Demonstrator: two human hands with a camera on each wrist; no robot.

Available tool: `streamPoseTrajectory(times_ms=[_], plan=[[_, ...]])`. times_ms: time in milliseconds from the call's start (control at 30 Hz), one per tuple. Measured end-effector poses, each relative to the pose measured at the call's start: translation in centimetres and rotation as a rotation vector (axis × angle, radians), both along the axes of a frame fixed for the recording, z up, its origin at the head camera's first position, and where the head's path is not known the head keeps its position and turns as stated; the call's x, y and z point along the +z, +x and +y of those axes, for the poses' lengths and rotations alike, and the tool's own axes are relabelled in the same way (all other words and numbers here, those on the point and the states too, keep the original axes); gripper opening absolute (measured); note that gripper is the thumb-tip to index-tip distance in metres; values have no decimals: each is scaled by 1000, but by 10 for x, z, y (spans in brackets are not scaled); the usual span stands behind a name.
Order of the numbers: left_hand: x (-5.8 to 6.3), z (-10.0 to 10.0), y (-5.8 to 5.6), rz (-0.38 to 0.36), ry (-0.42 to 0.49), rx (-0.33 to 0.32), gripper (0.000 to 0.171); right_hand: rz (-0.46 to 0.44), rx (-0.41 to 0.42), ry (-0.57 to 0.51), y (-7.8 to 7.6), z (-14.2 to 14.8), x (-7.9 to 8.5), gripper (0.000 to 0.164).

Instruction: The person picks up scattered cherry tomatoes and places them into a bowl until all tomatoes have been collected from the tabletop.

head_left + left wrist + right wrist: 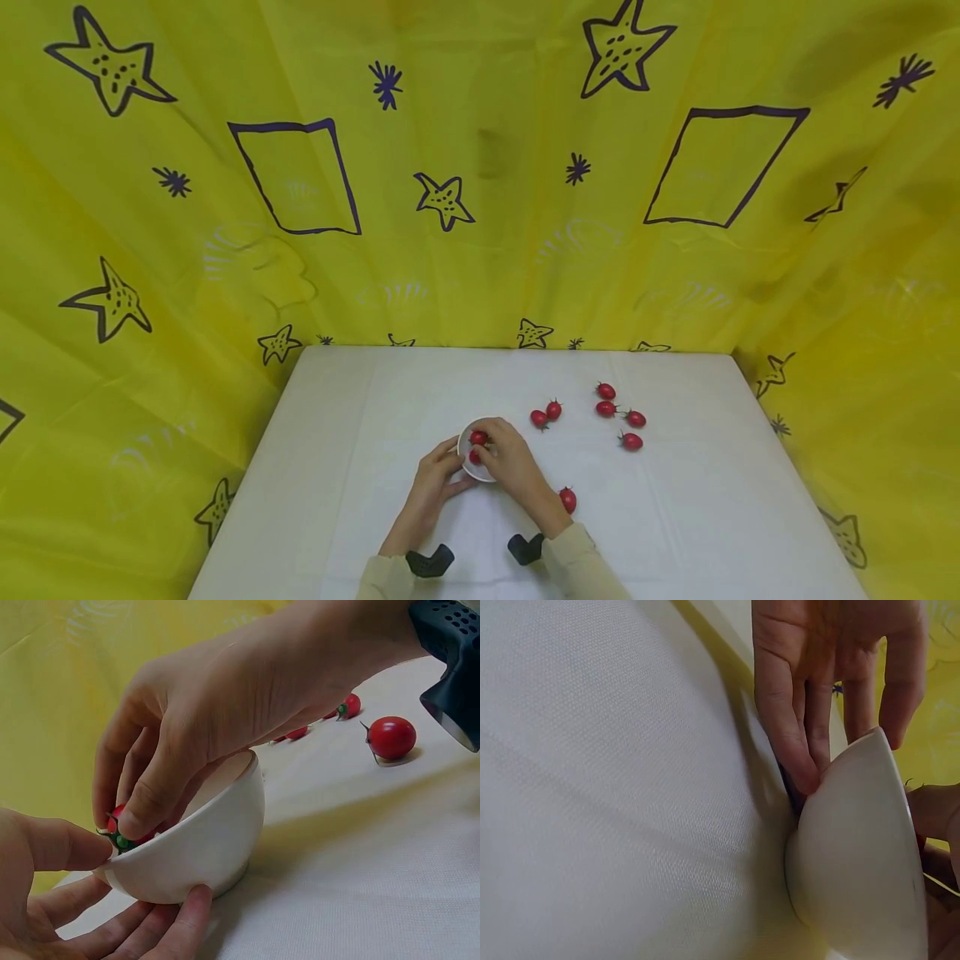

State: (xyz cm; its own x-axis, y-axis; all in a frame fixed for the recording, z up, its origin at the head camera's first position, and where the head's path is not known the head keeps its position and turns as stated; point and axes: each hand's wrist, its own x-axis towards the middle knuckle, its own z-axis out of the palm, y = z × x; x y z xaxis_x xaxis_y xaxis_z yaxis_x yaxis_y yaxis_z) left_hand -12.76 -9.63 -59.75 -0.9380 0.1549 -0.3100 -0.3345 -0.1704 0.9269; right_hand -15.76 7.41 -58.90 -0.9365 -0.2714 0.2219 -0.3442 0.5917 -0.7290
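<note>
A small white bowl (196, 847) stands on the table. My left hand (430, 485) steadies it from the left, thumb at the rim and fingers against the outside below. My right hand (512, 460) reaches over the far side into the bowl. Its thumb and fingers pinch a red cherry tomato (118, 819) with a green stalk, just inside the rim. From the head view, two cherry tomatoes (478, 437) show in the bowl, partly covered by the right fingers. In the right wrist view, the bowl's wall (859, 847) hides most of the right hand's fingers.
Several loose cherry tomatoes (606, 408) lie on the white tabletop (375, 417) to the right and behind the bowl. A single tomato (567, 500) lies beside the right wrist. A yellow patterned curtain (487, 267) surrounds the table's back and sides.
</note>
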Motion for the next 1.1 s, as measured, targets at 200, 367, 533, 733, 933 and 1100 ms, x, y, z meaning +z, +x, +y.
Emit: streamPoseTrajectory(times_ms=[200,367,533,733,933,1100], plan=[[-2,0,0,11,6,-3,51,19,15,73,-2,-2,-2,29],[-1,0,0,19,8,-4,50,57,36,107,-3,-3,-2,28],[-1,0,-1,14,18,-2,50,80,57,143,-4,-4,0,28],[-2,0,-1,14,18,-5,51,132,55,213,-6,-6,-4,25],[-2,0,-1,7,19,-1,51,145,29,284,-5,-9,-6,24],[-2,0,-1,11,18,1,51,141,14,291,-3,-10,-4,23]])
